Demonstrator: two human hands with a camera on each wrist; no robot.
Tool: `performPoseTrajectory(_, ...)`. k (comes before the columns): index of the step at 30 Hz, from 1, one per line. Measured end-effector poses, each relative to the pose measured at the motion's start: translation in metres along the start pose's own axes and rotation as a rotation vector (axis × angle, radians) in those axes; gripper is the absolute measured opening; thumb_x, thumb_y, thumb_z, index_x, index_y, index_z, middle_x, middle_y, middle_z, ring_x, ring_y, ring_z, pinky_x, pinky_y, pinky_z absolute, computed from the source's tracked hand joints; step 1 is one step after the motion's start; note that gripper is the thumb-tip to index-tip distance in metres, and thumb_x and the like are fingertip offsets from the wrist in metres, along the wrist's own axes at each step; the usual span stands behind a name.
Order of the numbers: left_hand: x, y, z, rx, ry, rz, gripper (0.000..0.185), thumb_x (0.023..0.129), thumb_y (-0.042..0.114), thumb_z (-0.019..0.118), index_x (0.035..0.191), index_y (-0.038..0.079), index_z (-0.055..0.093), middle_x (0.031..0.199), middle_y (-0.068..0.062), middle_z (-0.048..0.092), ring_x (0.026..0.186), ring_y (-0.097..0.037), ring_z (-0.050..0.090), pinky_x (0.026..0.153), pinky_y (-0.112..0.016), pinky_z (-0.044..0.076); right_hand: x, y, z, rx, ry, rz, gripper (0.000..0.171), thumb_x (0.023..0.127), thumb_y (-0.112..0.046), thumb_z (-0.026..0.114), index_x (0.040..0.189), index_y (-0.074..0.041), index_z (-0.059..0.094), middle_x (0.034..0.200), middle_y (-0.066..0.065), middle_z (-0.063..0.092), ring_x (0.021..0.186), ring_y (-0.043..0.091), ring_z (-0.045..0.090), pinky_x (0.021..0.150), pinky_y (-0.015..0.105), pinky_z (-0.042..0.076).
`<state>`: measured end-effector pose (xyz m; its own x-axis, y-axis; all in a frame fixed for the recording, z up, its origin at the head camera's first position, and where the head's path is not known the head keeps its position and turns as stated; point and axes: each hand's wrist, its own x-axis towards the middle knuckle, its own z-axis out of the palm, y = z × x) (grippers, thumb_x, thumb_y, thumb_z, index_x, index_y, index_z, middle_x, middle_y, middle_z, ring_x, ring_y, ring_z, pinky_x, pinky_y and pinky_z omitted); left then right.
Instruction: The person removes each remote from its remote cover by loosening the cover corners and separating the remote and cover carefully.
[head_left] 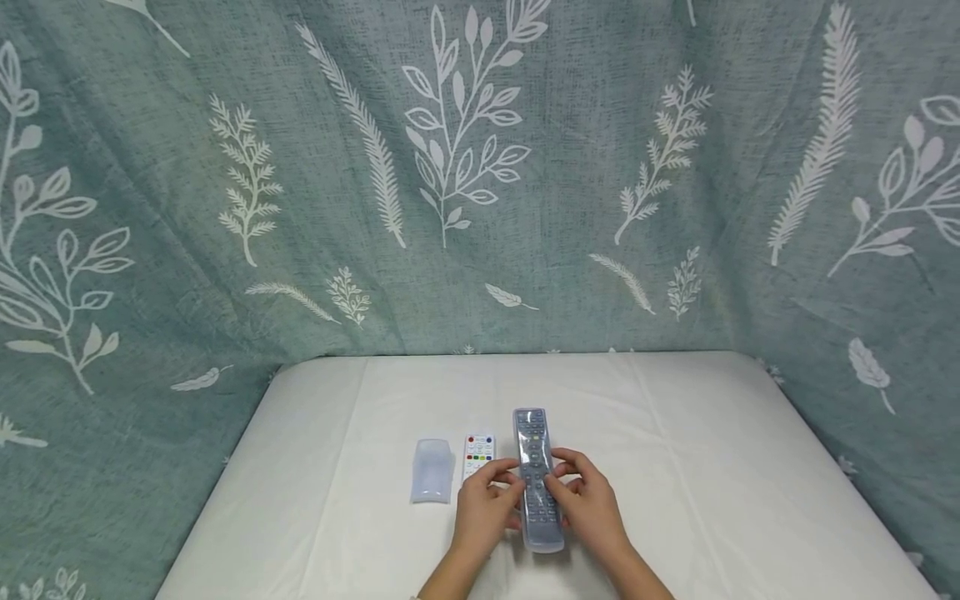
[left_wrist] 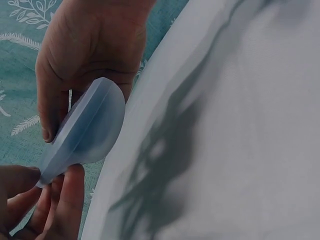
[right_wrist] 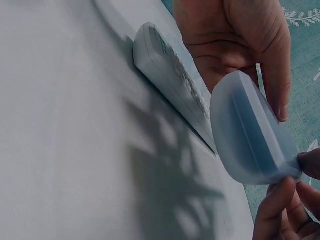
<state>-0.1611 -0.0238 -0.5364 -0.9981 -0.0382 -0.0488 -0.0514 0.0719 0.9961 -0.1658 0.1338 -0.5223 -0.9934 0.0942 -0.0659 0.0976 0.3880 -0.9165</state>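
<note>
A long dark remote control in a translucent silicone sleeve is held up over the table, its buttons facing up. My left hand grips its left edge, with the thumb on top near the lower half. From the other side my right hand holds the right edge, thumb over the buttons. Both wrist views show the rounded end of the sleeve hanging above the cloth, with fingers at its sides. A smaller white remote control lies just left, partly hidden behind my left hand.
Left of the white remote lies an unfilled translucent sleeve. The table is covered with a white cloth, and a green leaf-patterned curtain hangs behind and along both sides. Shadows of the hands fall on the cloth.
</note>
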Motion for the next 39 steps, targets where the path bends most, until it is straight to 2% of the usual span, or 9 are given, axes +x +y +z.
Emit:
performPoseTrajectory(6,-0.0003,0.0013,-0.0016,-0.013,0.015,0.005,0.032,0.087,0.001,0.071,0.118,0.007,0.069,0.094,-0.005,0.067,0.062,-0.010,0.066,0.049,-0.035,0.060,0.0014,0.0012,0.0001,0.060,-0.030,0.009,0.046,0.092,-0.013,0.069,0.135,-0.016,0.056,0.115,0.010,0.064,0.070,0.011,0.057,0.046,0.027,0.053)
performPoseTrajectory(12,0.0003,0.0043,-0.0034,-0.025,0.006,0.011,0.034,0.086,-0.001,0.070,0.119,0.007,0.068,0.096,-0.006,0.066,0.065,-0.011,0.064,0.052,-0.037,0.061,0.0054,0.0011,-0.0027,0.133,-0.051,0.006,0.047,0.090,-0.010,0.071,0.133,-0.019,0.056,0.111,0.011,0.069,0.068,0.012,0.058,0.045,0.027,0.053)
performPoseTrajectory(18,-0.0005,0.0054,-0.0036,-0.062,-0.004,0.002,0.033,0.084,-0.003,0.070,0.116,0.007,0.069,0.097,-0.006,0.066,0.071,-0.010,0.064,0.055,-0.038,0.062,0.0040,-0.0006,-0.0058,0.112,-0.040,0.010,0.050,0.088,-0.010,0.073,0.135,-0.017,0.056,0.114,0.011,0.069,0.069,0.011,0.058,0.048,0.027,0.054)
performPoseTrajectory(21,-0.0010,0.0066,-0.0028,-0.051,0.003,0.008,0.033,0.084,-0.002,0.071,0.115,0.008,0.070,0.098,-0.006,0.066,0.074,-0.010,0.064,0.057,-0.034,0.062,0.0032,-0.0011,-0.0064,0.089,-0.022,0.001,0.051,0.087,-0.009,0.074,0.135,-0.016,0.058,0.115,0.011,0.069,0.071,0.010,0.059,0.049,0.027,0.056)
performPoseTrajectory(25,-0.0009,0.0064,-0.0022,-0.047,0.009,0.029,0.031,0.084,-0.002,0.070,0.114,0.008,0.070,0.099,-0.006,0.067,0.076,-0.010,0.065,0.059,-0.029,0.062,0.0016,-0.0029,-0.0064,0.070,0.005,-0.022,0.047,0.087,-0.007,0.074,0.130,-0.016,0.060,0.117,0.009,0.070,0.075,0.011,0.060,0.052,0.028,0.058)
performPoseTrajectory(34,0.0004,0.0064,-0.0034,-0.029,0.022,0.051,0.029,0.085,0.000,0.070,0.113,0.008,0.070,0.098,-0.007,0.067,0.075,-0.006,0.063,0.064,-0.032,0.063,-0.0007,-0.0046,-0.0071,0.100,0.050,-0.063,0.035,0.084,-0.005,0.075,0.116,-0.015,0.065,0.113,0.009,0.070,0.079,0.011,0.060,0.056,0.027,0.059)
performPoseTrajectory(39,0.0002,0.0100,-0.0051,-0.117,-0.004,0.007,0.028,0.093,0.009,0.066,0.122,0.009,0.067,0.088,-0.006,0.061,0.065,-0.008,0.061,0.059,-0.034,0.063,-0.0026,-0.0038,-0.0073,0.153,0.074,-0.126,0.032,0.083,-0.001,0.076,0.111,-0.013,0.065,0.111,0.010,0.071,0.079,0.009,0.062,0.059,0.025,0.060)
